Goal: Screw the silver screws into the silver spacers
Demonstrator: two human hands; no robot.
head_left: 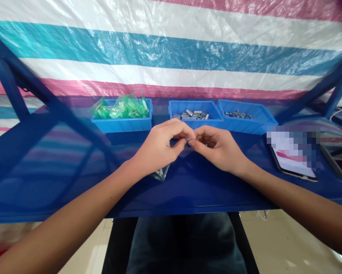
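My left hand (163, 144) and my right hand (220, 148) meet above the middle of the blue table, fingertips almost touching. Between the pinched thumbs and forefingers is a small silvery metal piece (188, 139), mostly covered by the fingers. Something small and shiny also shows inside the curled fingers of my right hand, too hidden to name. A small clear plastic bag (161, 174) lies on the table under my left wrist, partly covered by it. Behind my hands, a blue bin (198, 122) contains short silvery metal pieces (190, 113).
At the back left, a blue bin (125, 125) holds green-and-clear plastic packets (125, 108). Another blue bin (247, 125) at the right contains small metal parts (239, 114). A phone (293, 160) lies on the blue table (73, 190) to the right. Blue metal braces (313, 89) flank the striped sheet (171, 49).
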